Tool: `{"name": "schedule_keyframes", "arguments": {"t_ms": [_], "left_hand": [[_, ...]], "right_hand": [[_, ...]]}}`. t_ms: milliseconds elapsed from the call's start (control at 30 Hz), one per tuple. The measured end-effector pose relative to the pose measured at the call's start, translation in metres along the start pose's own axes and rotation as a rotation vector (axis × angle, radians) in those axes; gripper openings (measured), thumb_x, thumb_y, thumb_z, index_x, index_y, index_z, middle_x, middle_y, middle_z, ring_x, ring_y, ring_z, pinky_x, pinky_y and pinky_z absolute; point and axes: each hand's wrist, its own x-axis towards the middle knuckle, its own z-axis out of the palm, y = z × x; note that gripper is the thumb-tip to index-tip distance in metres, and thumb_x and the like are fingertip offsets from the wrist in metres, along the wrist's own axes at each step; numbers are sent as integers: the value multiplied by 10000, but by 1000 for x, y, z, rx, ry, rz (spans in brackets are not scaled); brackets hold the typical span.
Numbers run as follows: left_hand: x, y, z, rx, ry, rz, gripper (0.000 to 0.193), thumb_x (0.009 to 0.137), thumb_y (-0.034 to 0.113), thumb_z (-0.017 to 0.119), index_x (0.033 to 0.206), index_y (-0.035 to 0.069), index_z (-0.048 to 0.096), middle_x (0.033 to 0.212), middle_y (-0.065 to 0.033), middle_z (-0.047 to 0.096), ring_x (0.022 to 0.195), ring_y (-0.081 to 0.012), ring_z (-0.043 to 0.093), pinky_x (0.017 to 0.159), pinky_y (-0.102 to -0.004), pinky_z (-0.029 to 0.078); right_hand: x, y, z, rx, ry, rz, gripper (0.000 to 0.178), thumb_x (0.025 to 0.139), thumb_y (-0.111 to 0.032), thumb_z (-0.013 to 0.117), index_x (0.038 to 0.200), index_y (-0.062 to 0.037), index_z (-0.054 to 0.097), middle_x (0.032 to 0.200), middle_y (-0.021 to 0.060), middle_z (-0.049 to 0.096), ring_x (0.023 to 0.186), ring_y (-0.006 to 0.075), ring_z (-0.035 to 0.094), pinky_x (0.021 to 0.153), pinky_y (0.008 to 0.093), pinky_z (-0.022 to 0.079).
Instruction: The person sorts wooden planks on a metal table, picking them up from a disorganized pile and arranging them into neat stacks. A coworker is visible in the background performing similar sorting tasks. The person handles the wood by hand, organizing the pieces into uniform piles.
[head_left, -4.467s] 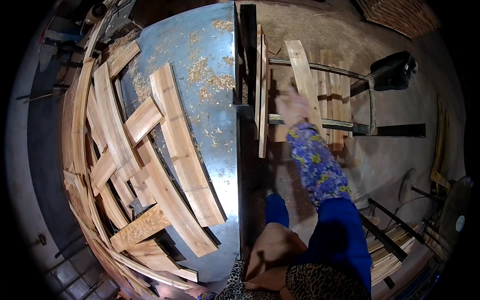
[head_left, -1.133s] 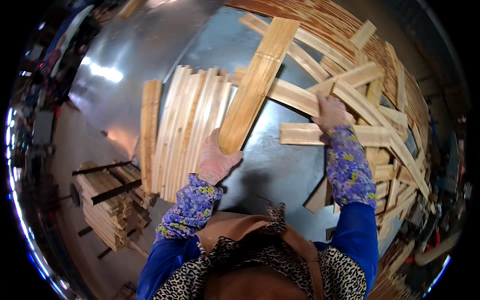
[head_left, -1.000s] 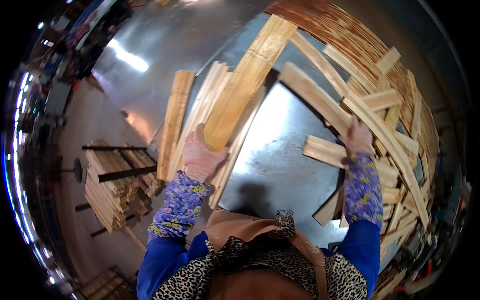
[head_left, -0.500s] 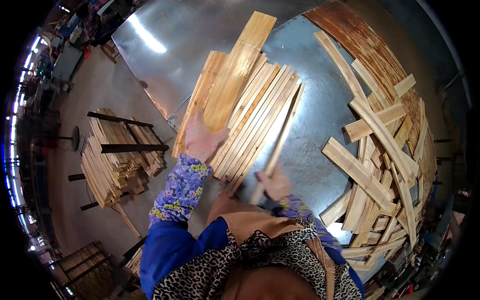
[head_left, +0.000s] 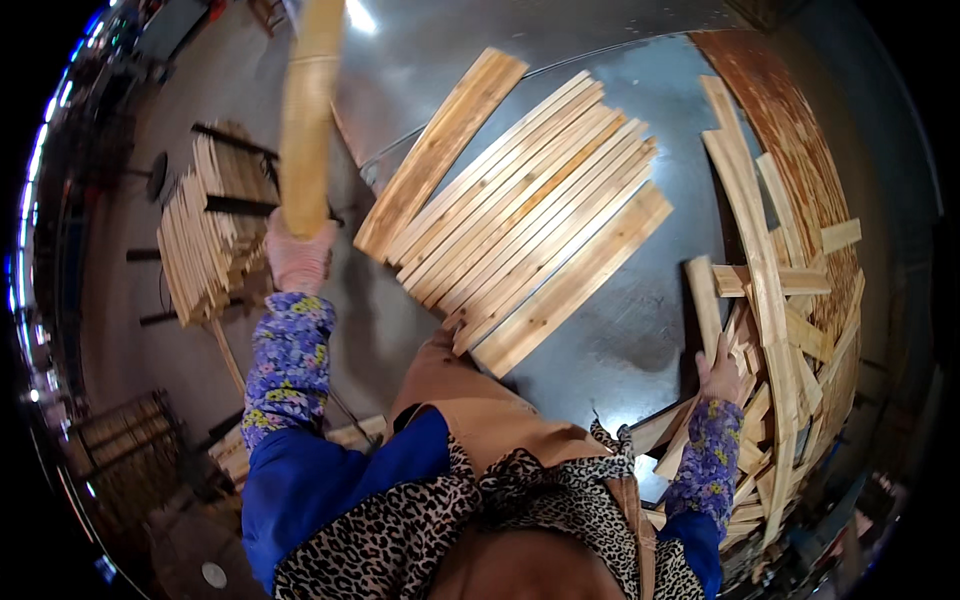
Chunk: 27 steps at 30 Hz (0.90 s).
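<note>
My left hand (head_left: 299,260) grips the lower end of a long wooden board (head_left: 310,130), raised off the table's left side and slightly blurred. On the right, my right hand (head_left: 722,378) is closed around the near end of a short plank (head_left: 704,305), which tilts up from a loose heap of boards (head_left: 775,300). Between my hands lies a row of narrow wooden strips (head_left: 520,195), side by side on the metal table (head_left: 620,340). A wider board (head_left: 440,155) lies at the row's left, and another flat board (head_left: 575,275) along its right side.
Stacked boards stand in a dark metal rack (head_left: 240,205) on the floor at left. A worn reddish-brown wooden sheet (head_left: 780,120) lies under the heap at the far right. More wood bundles (head_left: 125,440) sit at lower left.
My left hand has lifted the wide board off the strips and moved it left. My right hand has let go of its plank, now flat beside the row, and reached right to another.
</note>
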Motion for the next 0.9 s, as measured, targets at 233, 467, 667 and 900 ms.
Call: {"name": "schedule_keyframes", "arguments": {"t_ms": [233, 467, 667, 900], "left_hand": [[-49, -158, -144, 100, 499, -316, 656, 782, 360, 977, 1268, 12, 709, 1137, -186, 809, 1026, -350, 789, 914, -485, 619], [-247, -263, -232, 121, 1084, -643, 862, 710, 465, 975, 1314, -75, 681, 1259, -280, 774, 1200, -435, 745, 1048, -489, 574], [-391, -348, -255, 139, 1138, -1163, 680, 900, 472, 840, 1399, 32, 695, 1342, -219, 765, 1295, -349, 719, 1071, -433, 572], [-402, -333, -337, 802, 91, -1415, 420, 1016, 400, 726, 1369, 183, 795, 1400, -63, 779, 1342, -245, 715, 1088, -382, 588]], "right_hand": [[78, -139, 39, 284, -108, 59, 661, 1058, -552, 611, 1433, -10, 665, 1251, 321, 751, 1169, 491, 714, 1006, 530, 550], [126, -165, 64, 768, -169, -7, 804, 1092, -532, 644, 1534, 130, 532, 1395, 285, 684, 1174, 381, 708, 1031, 483, 571], [178, -175, 69, 682, -82, -64, 859, 1047, -578, 666, 1491, 153, 587, 1412, 291, 689, 1192, 394, 698, 1053, 508, 551], [162, -153, 78, 991, -110, -101, 800, 1055, -528, 708, 1427, 173, 612, 1302, 252, 723, 1130, 341, 714, 999, 469, 593]]}}
